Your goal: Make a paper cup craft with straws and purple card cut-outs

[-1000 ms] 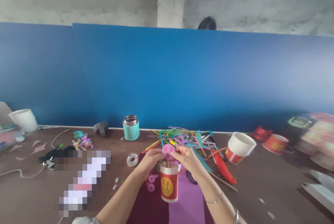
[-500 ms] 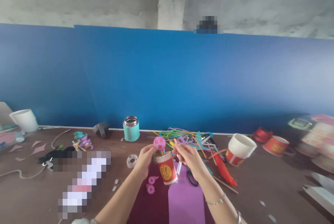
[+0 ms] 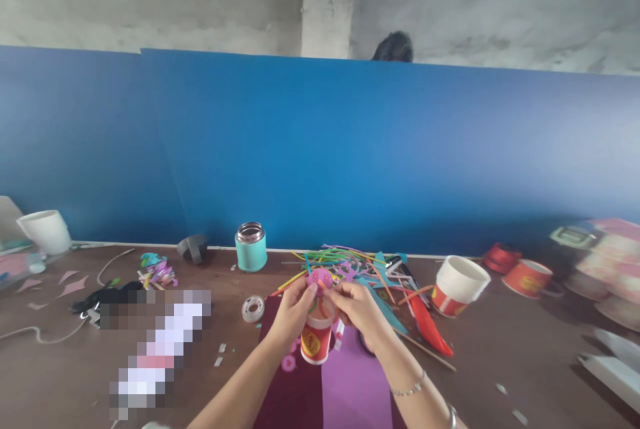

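A red and white paper cup [image 3: 316,342] is held up between my hands, slightly tilted, with a yellow emblem on its side. A pink round cutout [image 3: 320,277] with a drawn face stands above its rim. An orange strip [image 3: 326,309] curves down in front of it toward the cup. My left hand [image 3: 294,309] is closed at the left edge of the cutout. My right hand [image 3: 356,303] pinches the orange strip just below the cutout; the fingertips partly hide the contact. Small pink cutouts [image 3: 289,362] lie below my left hand.
Behind my hands lies a pile of coloured strips [image 3: 330,255]. Purple paper [image 3: 355,389] lies underneath. Around stand a tape roll [image 3: 253,309], a turquoise jar [image 3: 251,249] and stacked cups [image 3: 459,285]. A blue partition [image 3: 320,149] closes off the back; a person's head shows above it.
The cup tilted and rose, then came back nearer upright. The pink cutout went left and returned to the middle. My right hand drew away with the orange strip, then came back beside my left hand.
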### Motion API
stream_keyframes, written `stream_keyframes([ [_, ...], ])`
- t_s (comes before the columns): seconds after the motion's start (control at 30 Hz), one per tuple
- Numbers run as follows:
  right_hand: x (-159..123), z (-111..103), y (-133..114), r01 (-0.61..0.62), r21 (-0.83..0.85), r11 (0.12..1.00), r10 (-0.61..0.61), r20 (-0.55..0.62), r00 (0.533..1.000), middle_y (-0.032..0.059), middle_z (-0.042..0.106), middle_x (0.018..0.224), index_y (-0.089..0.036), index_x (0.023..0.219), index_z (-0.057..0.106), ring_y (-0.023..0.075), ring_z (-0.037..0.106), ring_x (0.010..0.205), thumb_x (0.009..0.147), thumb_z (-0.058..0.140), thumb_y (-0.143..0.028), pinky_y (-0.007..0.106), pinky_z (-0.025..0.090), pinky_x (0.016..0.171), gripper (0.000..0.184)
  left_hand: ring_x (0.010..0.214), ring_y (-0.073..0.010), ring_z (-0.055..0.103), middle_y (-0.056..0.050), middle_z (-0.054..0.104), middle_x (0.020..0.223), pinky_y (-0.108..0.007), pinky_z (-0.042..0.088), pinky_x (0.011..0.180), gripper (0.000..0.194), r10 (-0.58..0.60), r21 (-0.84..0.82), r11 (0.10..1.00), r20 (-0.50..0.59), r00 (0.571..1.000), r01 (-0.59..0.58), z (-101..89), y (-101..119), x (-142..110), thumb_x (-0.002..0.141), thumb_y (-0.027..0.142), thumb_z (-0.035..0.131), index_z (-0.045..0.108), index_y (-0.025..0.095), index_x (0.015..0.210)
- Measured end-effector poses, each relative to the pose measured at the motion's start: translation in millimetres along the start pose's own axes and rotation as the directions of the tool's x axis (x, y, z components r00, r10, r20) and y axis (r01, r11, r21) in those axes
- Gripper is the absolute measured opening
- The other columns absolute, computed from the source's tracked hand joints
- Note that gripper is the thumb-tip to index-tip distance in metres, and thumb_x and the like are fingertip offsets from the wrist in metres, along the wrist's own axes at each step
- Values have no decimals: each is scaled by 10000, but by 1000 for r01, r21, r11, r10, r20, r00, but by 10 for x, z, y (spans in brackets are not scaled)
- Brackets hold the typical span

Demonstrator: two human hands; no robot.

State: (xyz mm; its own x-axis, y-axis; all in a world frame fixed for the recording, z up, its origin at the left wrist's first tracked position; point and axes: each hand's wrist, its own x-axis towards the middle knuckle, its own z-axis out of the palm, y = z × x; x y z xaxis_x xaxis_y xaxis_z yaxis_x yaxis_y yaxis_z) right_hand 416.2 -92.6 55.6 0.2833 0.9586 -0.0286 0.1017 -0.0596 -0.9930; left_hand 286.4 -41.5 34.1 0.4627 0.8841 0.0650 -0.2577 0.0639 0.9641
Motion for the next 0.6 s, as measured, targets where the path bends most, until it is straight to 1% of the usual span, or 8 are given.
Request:
stream_keyframes([
  [0.13, -5, -14, -30, 23, 29, 999, -23, 19, 1000, -60, 494, 429, -157, 661, 598, 62, 381, 345, 663, 662, -425, 198, 217, 368, 275, 834, -186, 584, -50, 656, 900, -276, 426, 737, 350, 47, 62, 997, -91, 995, -41, -31, 7, -2, 733, 426, 627, 611, 182, 983],
  [0.23, -9, -38, -43, 22, -2, 1000, -22, 34, 999, -57, 512, 445, -156, 658, 601, 63, 393, 350, 668, 642, -361, 197, 236, 370, 209, 849, -195, 596, -62, 640, 983, -297, 442, 729, 499, 53, 62, 997, -74, 996, -48, -63, 39, -4, 713, 381, 657, 500, 214, 1156],
  [0.3, -6, -54, -35, 20, -43, 999, -18, 42, 999, -56, 516, 440, -153, 647, 603, 64, 397, 351, 666, 630, -308, 197, 252, 375, 159, 883, -207, 595, -68, 631, 1009, -301, 445, 744, 557, 68, 74, 995, -40, 997, -65, -66, 65, -10, 657, 343, 714, 488, 211, 1149],
  [0.37, 2, -69, -21, 15, -63, 998, -12, 46, 999, -48, 548, 462, -149, 670, 614, 67, 411, 358, 655, 617, -261, 196, 263, 377, 113, 926, -221, 585, -71, 629, 995, -301, 441, 772, 509, 92, 108, 990, -28, 995, -89, -54, 83, -19, 615, 307, 747, 522, 190, 1056],
  [0.4, 7, -75, -14, 12, -66, 998, -9, 44, 999, -44, 563, 471, -147, 680, 617, 69, 416, 359, 651, 609, -247, 196, 266, 377, 105, 922, -220, 584, -69, 627, 980, -301, 441, 774, 489, 103, 129, 987, -32, 994, -98, -45, 88, -24, 614, 295, 746, 519, 188, 1034],
  [0.47, 19, -87, -6, 12, -63, 998, -9, 38, 999, -32, 590, 486, -147, 680, 611, 71, 422, 358, 653, 579, -235, 195, 271, 375, 97, 857, -200, 593, -62, 612, 982, -307, 448, 750, 520, 123, 177, 978, -53, 991, -112, -30, 88, -35, 642, 288, 718, 466, 205, 1089],
  [0.53, 30, -97, -3, 22, -53, 998, -20, 41, 999, -22, 611, 503, -153, 656, 588, 71, 430, 357, 656, 530, -210, 191, 278, 374, 82, 835, -187, 589, -65, 576, 1055, -324, 446, 758, 562, 184, 260, 953, -86, 979, -156, -27, 77, -41, 667, 283, 689, 411, 237, 1153],
  [0.6, 39, -103, 5, 43, -47, 998, -40, 63, 997, -24, 616, 515, -161, 625, 563, 66, 435, 354, 642, 475, -171, 185, 285, 375, 91, 947, -215, 560, -75, 530, 1134, -356, 418, 840, 516, 299, 376, 891, -68, 952, -253, -40, 61, -40, 657, 262, 691, 457, 257, 1117],
])
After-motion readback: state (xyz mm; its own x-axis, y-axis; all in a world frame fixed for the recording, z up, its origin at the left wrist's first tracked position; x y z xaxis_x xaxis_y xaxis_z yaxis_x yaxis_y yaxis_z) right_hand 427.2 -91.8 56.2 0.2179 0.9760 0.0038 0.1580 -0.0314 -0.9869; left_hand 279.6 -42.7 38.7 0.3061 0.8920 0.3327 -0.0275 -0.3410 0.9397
